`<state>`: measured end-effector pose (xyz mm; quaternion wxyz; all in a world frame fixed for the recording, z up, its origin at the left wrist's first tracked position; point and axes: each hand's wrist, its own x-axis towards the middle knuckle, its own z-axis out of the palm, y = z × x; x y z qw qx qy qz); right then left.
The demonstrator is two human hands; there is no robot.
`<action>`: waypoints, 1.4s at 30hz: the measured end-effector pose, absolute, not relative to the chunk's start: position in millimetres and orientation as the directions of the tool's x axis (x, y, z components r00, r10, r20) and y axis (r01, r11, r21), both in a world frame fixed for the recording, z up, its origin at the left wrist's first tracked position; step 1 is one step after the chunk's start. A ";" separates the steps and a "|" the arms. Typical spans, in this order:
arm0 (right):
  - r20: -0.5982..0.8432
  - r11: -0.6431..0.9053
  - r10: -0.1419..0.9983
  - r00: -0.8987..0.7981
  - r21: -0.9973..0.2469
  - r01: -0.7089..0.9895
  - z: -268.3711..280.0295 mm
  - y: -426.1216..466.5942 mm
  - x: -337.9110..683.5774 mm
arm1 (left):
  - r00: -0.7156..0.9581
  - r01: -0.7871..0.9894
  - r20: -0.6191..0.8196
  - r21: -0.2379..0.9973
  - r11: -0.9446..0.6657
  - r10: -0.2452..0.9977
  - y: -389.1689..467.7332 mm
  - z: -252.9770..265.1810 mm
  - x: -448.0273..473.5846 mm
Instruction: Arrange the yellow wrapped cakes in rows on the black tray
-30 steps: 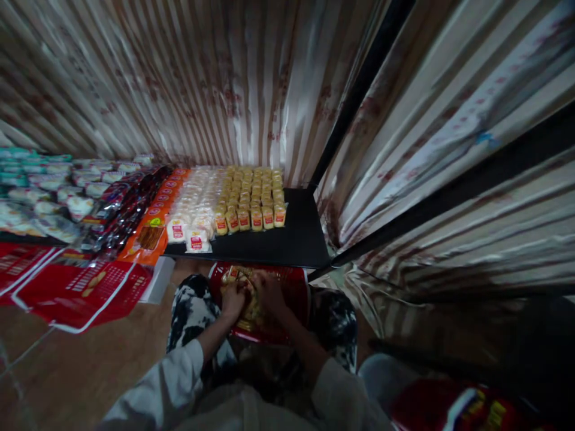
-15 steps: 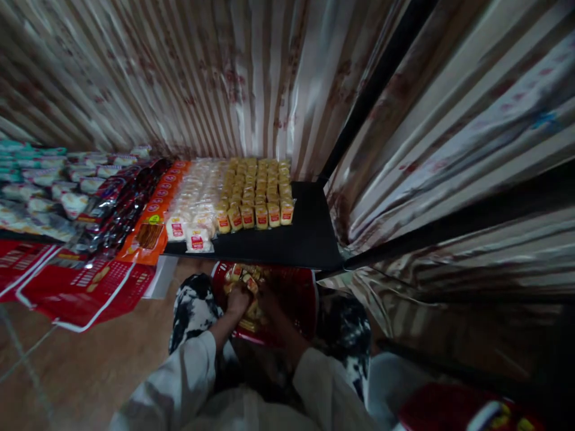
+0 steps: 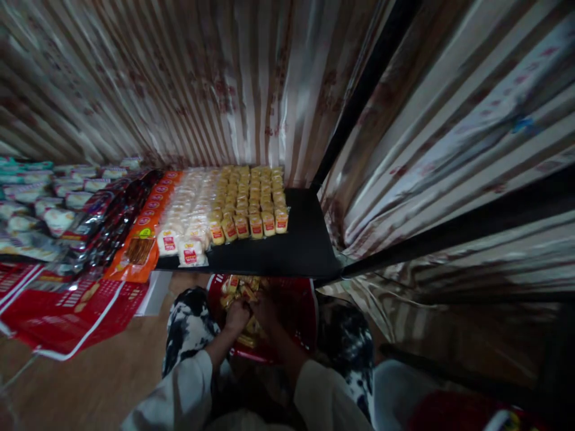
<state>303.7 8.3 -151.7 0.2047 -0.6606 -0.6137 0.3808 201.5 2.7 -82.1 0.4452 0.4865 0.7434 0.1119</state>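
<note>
Low between my knees, my left hand (image 3: pixel 238 315) and my right hand (image 3: pixel 265 310) meet inside a red bag (image 3: pixel 294 308). Both have curled fingers and seem to pinch one small wrapped cake (image 3: pixel 248 292), yellow with a red label; shadow hides the fingertips. Loose wrapped cakes (image 3: pixel 247 341) of the same kind lie in the bag around and below my hands. Above the bag, on the black shelf (image 3: pixel 269 254), similar yellow cakes (image 3: pixel 256 225) stand upright in tight rows.
White wrapped cakes (image 3: pixel 191 252), an orange packet (image 3: pixel 139 248), dark shiny packets (image 3: pixel 105 221) and more white packs (image 3: pixel 58 218) line the shelf leftward. A red carrier bag (image 3: pixel 85 311) stands at left. Black poles (image 3: pixel 359 90) and a striped curtain (image 3: pixel 251 78) bound the right and back.
The view has shifted slightly, so the shelf sits lower. My right hand has come closer to my left, with the wrapped cake at their fingers.
</note>
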 end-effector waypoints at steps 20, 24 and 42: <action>0.019 0.152 0.980 -0.198 -0.718 0.679 -20.3 -4.6 350.7 | -0.048 0.401 -0.338 0.855 0.328 0.940 -16.2 -48.2 203.2; 0.027 0.029 1.000 -0.010 -0.904 0.427 -20.1 -2.7 354.8 | -0.031 0.240 -0.363 0.902 0.359 0.931 -17.0 -43.5 206.2; 0.088 0.043 0.979 0.184 -0.971 0.234 16.1 -28.2 379.3 | 0.049 0.093 -0.272 0.959 0.267 0.961 -18.2 31.8 271.1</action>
